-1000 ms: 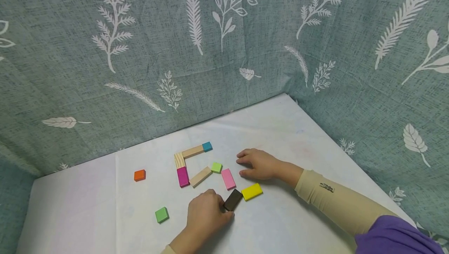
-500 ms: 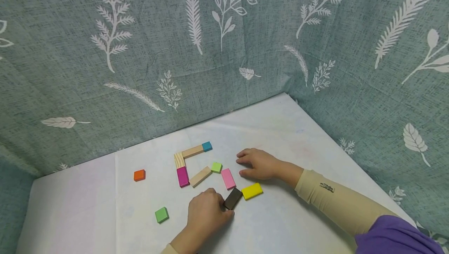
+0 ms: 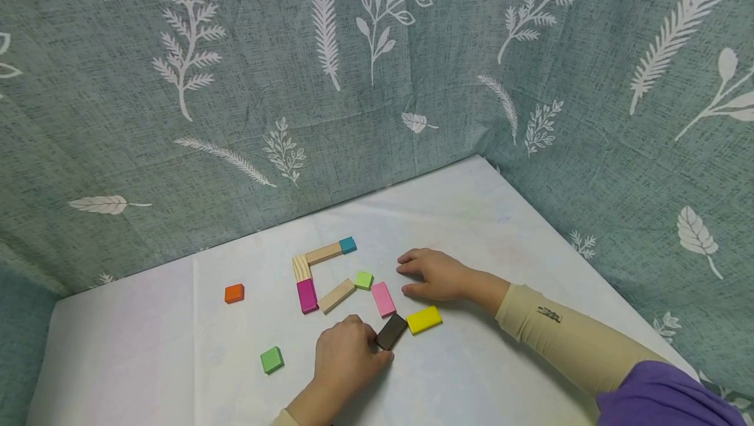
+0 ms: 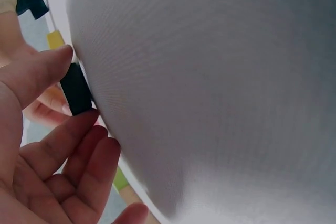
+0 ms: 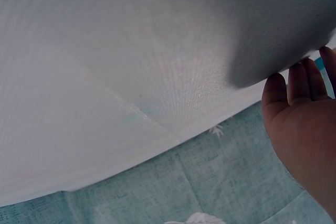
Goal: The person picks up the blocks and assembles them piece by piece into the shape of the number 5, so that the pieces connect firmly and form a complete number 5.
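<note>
My left hand point(image 3: 349, 355) pinches a black wooden block point(image 3: 392, 332) at its ends between thumb and forefinger; the left wrist view shows the dark block point(image 4: 76, 89) between those fingertips. Its far end meets the near corner of a yellow block point(image 3: 424, 320) and lies close to a pink block point(image 3: 383, 300). Beyond the pink one, a light green block point(image 3: 363, 281) sits at the end of a plain wood block point(image 3: 337, 296), which reaches a magenta block point(image 3: 307, 296). My right hand point(image 3: 438, 275) rests on the table right of the pink block, fingers loosely bent, holding nothing.
Behind the magenta block, a striped block point(image 3: 302, 268), a plain wood block point(image 3: 324, 254) and a blue block point(image 3: 348, 245) continue the line. An orange block point(image 3: 234, 293) and a green block point(image 3: 271, 360) lie apart at left. Patterned cloth point(image 3: 247, 86) bounds the white table point(image 3: 135, 347).
The black block has shifted very slightly away from me, with its end still at the yellow block, which has edged along a little. My right hand has stayed where it was.
</note>
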The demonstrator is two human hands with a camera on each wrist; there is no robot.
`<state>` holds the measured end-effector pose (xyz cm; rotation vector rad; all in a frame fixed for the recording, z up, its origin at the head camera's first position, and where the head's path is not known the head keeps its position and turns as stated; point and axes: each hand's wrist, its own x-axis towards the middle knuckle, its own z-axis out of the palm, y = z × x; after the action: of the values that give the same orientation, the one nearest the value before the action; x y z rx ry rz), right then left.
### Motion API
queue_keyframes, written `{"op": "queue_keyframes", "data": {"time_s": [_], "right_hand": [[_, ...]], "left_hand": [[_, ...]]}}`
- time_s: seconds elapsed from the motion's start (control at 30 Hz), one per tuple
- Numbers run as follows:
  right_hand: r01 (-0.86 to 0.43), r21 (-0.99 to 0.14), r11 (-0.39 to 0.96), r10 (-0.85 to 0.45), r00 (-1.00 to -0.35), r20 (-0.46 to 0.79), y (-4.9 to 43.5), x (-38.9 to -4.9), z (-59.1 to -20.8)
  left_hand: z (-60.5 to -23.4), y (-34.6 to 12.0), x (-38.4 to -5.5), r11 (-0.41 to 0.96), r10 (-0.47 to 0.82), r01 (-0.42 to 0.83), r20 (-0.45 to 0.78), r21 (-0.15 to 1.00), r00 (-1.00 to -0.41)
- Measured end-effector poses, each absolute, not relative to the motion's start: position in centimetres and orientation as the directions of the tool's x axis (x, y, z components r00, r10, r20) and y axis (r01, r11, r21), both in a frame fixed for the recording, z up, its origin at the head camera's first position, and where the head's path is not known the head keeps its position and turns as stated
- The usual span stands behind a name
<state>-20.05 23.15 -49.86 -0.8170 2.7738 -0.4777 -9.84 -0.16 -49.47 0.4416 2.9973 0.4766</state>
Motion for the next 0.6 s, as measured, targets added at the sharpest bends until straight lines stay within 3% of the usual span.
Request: {"op": "queue_keyframes", "data": {"time_s": [0.6], "right_hand": [[-0.503,-0.362,0.785,-0.567,-0.818,-0.091,23.22,-19.92,-49.72]], "left_hand": [[-49.37,0.1,-9.67,0.915,0.273,0.246,-0.04,0.321,-0.961]]}}
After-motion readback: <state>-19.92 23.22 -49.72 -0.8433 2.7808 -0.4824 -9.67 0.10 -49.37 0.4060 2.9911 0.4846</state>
